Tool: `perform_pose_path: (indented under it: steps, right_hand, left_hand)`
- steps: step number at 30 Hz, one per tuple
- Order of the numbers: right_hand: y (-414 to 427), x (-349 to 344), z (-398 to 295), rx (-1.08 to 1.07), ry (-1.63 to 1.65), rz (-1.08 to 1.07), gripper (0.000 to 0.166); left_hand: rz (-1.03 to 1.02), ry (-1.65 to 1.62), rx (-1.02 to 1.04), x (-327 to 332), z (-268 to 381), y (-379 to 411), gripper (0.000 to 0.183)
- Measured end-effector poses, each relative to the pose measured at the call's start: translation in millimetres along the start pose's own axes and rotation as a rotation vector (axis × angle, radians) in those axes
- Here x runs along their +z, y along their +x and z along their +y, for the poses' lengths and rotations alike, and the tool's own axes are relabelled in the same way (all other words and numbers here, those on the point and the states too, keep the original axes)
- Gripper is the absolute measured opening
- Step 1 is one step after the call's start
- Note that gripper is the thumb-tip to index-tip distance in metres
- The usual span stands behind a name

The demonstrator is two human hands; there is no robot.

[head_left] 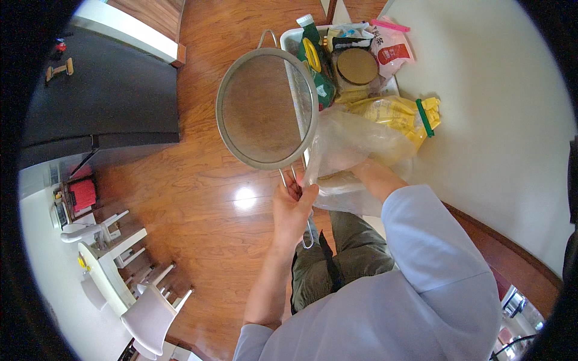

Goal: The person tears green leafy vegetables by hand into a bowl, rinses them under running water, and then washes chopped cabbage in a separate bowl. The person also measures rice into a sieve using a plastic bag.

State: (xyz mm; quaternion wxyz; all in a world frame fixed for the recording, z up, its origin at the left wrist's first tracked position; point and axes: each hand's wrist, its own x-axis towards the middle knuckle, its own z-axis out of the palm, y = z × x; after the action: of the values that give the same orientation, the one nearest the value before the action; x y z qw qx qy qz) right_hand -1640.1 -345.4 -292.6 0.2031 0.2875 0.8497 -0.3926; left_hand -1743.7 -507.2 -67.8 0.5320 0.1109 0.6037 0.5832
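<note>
My left hand grips the wire handle of a round fine-mesh strainer and pinches the edge of a clear plastic bag. The strainer's mesh bowl extends past the fingers, over the floor and the left rim of a white bin. My right hand reaches into the bag, blurred behind the plastic, so its fingers cannot be made out. Something pale lies low in the bag. Just beyond the bag, a yellow packet is closed with a green clip.
In the bin stand a green bottle with a white cap, a jar with a brown lid and a pink-clipped packet. A white wall rises at right. A black fridge and chairs are at left.
</note>
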Motion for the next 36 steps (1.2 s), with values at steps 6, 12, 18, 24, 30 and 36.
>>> perform_pose_path:
  steps: [6, 12, 18, 24, 30, 36]
  right_hand:
    - [13, -17, -1, -0.046, 0.024, 0.034, 0.028]
    - [11, -34, -39, -0.206, -0.032, 0.069, 0.028]
    - [-14, -94, -95, -0.185, 0.125, 0.238, 0.028]
    - [-38, -88, -114, -0.23, 0.103, 0.195, 0.029]
    - [-33, -96, -121, -0.246, 0.137, 0.203, 0.029]
    - [-42, -88, -117, -0.225, 0.171, 0.187, 0.029]
  left_hand:
    - [-0.017, 0.003, 0.007, 7, 15, 4, 0.012]
    - [0.153, 0.105, 0.081, -31, -24, 2, 0.013]
    - [-0.104, 0.446, 0.447, 23, -79, -28, 0.05]
    - [-0.329, 0.376, 0.263, 63, -97, -73, 0.043]
    - [-0.333, 0.393, 0.439, 54, -86, -59, 0.034]
    - [-0.402, 0.368, 0.3, 47, -102, -47, 0.038]
